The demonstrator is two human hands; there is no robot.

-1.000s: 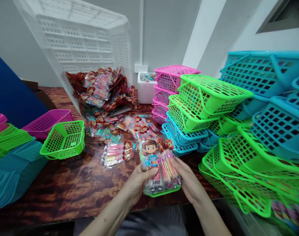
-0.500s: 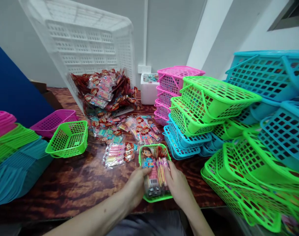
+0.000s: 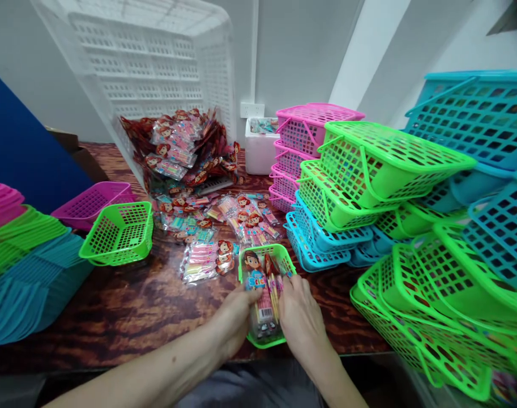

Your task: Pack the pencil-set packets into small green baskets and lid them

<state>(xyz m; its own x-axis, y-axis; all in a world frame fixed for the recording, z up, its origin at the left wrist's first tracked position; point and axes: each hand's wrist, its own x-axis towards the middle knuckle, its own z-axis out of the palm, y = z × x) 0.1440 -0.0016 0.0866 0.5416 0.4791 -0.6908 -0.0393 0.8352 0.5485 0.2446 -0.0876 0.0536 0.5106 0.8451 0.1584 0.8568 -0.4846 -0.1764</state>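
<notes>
A green plastic basket point(image 3: 290, 258) stands at the table's front edge, holding clear cartoon-printed packets of coloured sticks point(image 3: 258, 300). My left hand point(image 3: 236, 317) is closed around its left side, the thumb lying over the front packet with the boy figure. On the right, my right hand point(image 3: 300, 309) reaches inside, fingers bent down onto packets standing on edge; its fingertips are partly hidden. Just beyond the basket's left corner lies a row of overlapping packets point(image 3: 207, 262) with red-haired figures. More loose packets point(image 3: 247, 221) are spread behind.
A tipped white crate point(image 3: 139, 85) spills packets at the back. An open green basket point(image 3: 122, 232) and a purple one point(image 3: 92, 204) sit left, beside nested baskets point(image 3: 24, 272). Filled baskets point(image 3: 394, 164) are stacked high on the right, near a white foam box point(image 3: 260, 153).
My right hand has moved from the basket's right side inward over the packets, its fingers now bent down. The left hand keeps its hold. The view has shifted slightly.
</notes>
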